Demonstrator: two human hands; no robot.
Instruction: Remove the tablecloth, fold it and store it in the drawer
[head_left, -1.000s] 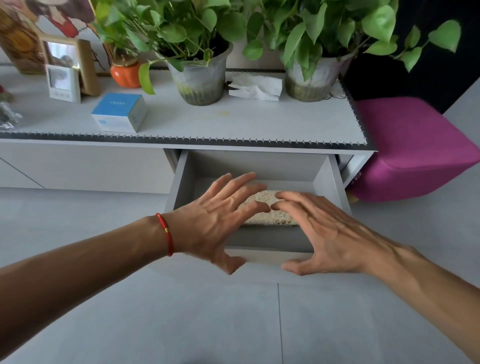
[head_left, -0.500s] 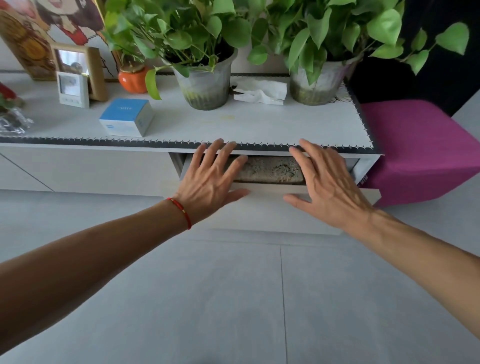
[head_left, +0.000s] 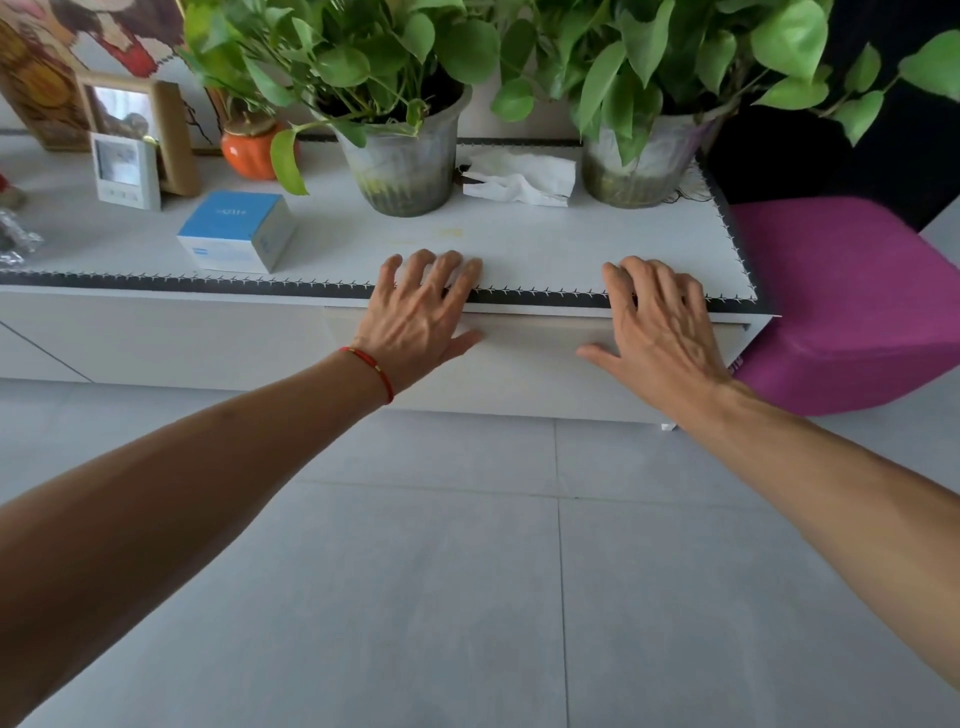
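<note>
The drawer (head_left: 524, 364) of the low white cabinet is pushed in, its pale front flush with the cabinet face. The folded beige tablecloth is hidden inside it. My left hand (head_left: 421, 317), with a red cord on the wrist, lies flat against the drawer front, fingers spread and reaching over the cabinet's top edge. My right hand (head_left: 660, 327) presses flat on the right part of the same front, fingers apart. Neither hand holds anything.
On the cabinet top (head_left: 519, 244) stand two potted plants (head_left: 405, 156) (head_left: 644, 156), a crumpled tissue (head_left: 519, 179), a blue box (head_left: 234, 231), an orange pot (head_left: 249, 150) and photo frames (head_left: 130, 140). A magenta stool (head_left: 852, 306) sits right of the cabinet. Grey tiled floor (head_left: 467, 571) lies in front.
The drawer went from wide open, with the folded cloth showing, to fully pushed in. Both hands moved forward with its front and now rest at the cabinet's edge.
</note>
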